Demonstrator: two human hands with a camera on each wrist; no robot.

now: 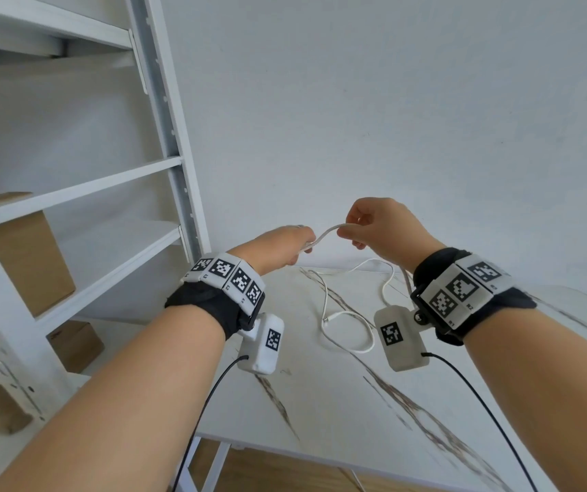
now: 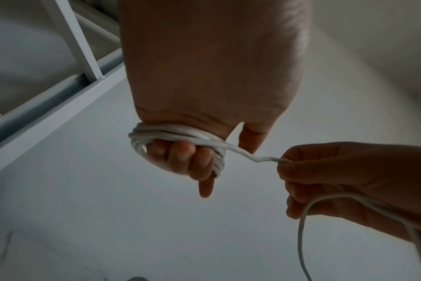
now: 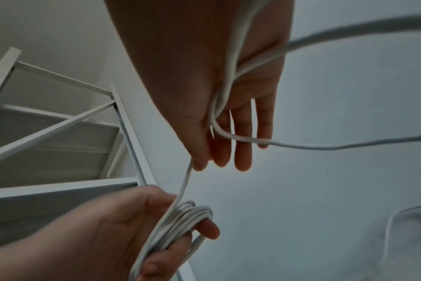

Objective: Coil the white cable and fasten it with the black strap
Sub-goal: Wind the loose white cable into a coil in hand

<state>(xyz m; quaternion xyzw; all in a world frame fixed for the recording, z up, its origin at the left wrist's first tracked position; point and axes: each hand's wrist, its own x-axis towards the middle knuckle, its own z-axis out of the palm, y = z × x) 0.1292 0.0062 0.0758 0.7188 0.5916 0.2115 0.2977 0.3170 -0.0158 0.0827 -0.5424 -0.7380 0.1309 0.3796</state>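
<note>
The white cable point(image 1: 328, 231) spans a short gap between my two raised hands above the marble table point(image 1: 320, 413). My left hand point(image 1: 297, 248) has several turns of cable wound round its curled fingers; the coil point(image 2: 178, 136) shows plainly in the left wrist view and again as the coil point(image 3: 183, 218) in the right wrist view. My right hand point(image 1: 350, 230) pinches the cable between thumb and forefinger, at the fingertips point(image 3: 199, 163). The slack runs through its palm and down to loose loops point(image 1: 347, 323) on the table. No black strap is visible.
A white metal shelf unit point(image 1: 82, 193) stands to the left, with cardboard boxes point(image 1: 32, 264) on its lower shelves. A plain white wall rises right behind the table. The cable's free end point(image 1: 326, 319) lies mid-table. Black sensor leads point(image 1: 206, 403) hang from both wrists.
</note>
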